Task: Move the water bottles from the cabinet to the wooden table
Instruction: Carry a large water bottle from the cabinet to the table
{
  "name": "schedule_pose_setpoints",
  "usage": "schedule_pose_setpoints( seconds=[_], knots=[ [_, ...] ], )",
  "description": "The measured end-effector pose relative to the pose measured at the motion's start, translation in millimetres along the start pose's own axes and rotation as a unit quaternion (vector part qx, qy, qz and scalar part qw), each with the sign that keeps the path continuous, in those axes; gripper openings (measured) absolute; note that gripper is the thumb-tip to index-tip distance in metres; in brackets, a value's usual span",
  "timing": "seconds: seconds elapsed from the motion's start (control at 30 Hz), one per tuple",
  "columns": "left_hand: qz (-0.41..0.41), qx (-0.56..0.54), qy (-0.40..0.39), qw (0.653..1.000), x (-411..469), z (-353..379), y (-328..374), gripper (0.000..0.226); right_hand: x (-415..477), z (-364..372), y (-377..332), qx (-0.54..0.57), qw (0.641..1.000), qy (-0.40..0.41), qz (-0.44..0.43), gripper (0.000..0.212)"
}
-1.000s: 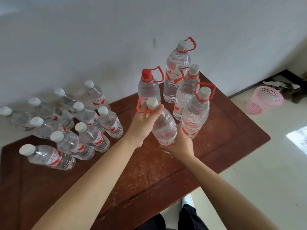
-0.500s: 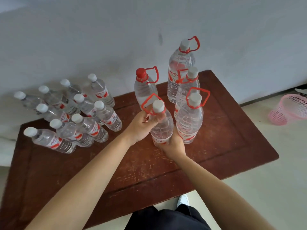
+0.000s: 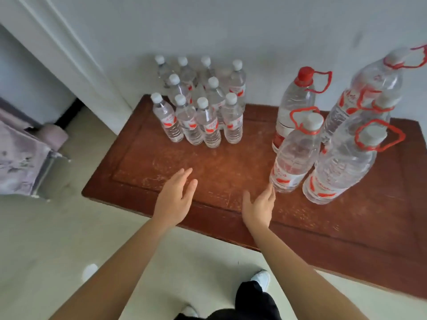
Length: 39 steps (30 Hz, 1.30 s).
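The wooden table fills the view, near edge under both wrists, a wide bare stretch across its middle. On its right stand the big handled bottles, all upright. At the back, the small bottles are packed tight by the wall. The nearest big bottle stands just forward-right of the right hand, fingertips at its base, touching or just short, I can't tell. That hand is spread and holds nothing. The left hand, well apart from any bottle, is flat and empty too. No cabinet in view, so the next fetch likely means turning away.
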<state>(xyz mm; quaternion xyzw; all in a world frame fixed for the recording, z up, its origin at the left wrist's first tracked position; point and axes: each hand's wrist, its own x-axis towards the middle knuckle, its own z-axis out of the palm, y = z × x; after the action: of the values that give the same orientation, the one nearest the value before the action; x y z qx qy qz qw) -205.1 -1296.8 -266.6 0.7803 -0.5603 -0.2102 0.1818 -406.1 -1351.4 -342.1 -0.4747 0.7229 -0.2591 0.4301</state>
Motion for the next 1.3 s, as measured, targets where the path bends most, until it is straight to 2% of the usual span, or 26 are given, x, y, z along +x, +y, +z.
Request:
schedule_pose_setpoints(
  seconds=[0.07, 0.13, 0.27, 0.33, 0.43, 0.57, 0.6, 0.7, 0.9, 1.0, 1.07, 1.3],
  knots=[
    [-0.021, 0.042, 0.096, 0.994, -23, -49, -24, 0.062, -34, 27, -38, -0.029, 0.991, -0.056, -0.116, 0.077],
    [-0.023, 0.136, 0.186, 0.973, -50, -100, -50, 0.060, -70, 56, -82, -0.045, 0.966, -0.086, -0.239, 0.072],
    [-0.089, 0.253, 0.345, 0.899, -149, -205, -127, 0.056, -176, 120, -167, -0.042, 0.870, -0.101, -0.481, 0.069],
    [-0.135, 0.282, 0.400, 0.862, -212, -241, -164, 0.056, -232, 157, -193, -0.027, 0.828, -0.112, -0.549, 0.068],
    [-0.252, 0.317, 0.458, 0.792, -354, -294, -242, 0.058, -373, 236, -215, -0.010, 0.728, -0.175, -0.662, 0.067],
    [-0.440, 0.323, 0.459, 0.701, -552, -344, -319, 0.067, -575, 329, -218, 0.015, 0.572, -0.257, -0.779, 0.066],
    [-0.465, 0.316, 0.458, 0.688, -583, -351, -327, 0.068, -607, 343, -218, 0.024, 0.549, -0.266, -0.792, 0.065],
    [-0.540, 0.315, 0.476, 0.618, -692, -365, -345, 0.070, -726, 376, -208, 0.061, 0.485, -0.316, -0.813, 0.063],
    [-0.625, 0.321, 0.501, 0.506, -815, -384, -388, 0.068, -891, 440, -197, 0.128, 0.401, -0.394, -0.817, 0.064],
    [-0.645, 0.320, 0.508, 0.473, -835, -394, -415, 0.069, -936, 477, -197, 0.146, 0.379, -0.409, -0.818, 0.064],
    [-0.667, 0.327, 0.498, 0.447, -850, -411, -450, 0.069, -977, 515, -205, 0.168, 0.348, -0.427, -0.818, 0.064],
    [-0.719, 0.334, 0.471, 0.387, -891, -501, -556, 0.067, -1108, 632, -242, 0.208, 0.289, -0.465, -0.810, 0.062]
  ],
)
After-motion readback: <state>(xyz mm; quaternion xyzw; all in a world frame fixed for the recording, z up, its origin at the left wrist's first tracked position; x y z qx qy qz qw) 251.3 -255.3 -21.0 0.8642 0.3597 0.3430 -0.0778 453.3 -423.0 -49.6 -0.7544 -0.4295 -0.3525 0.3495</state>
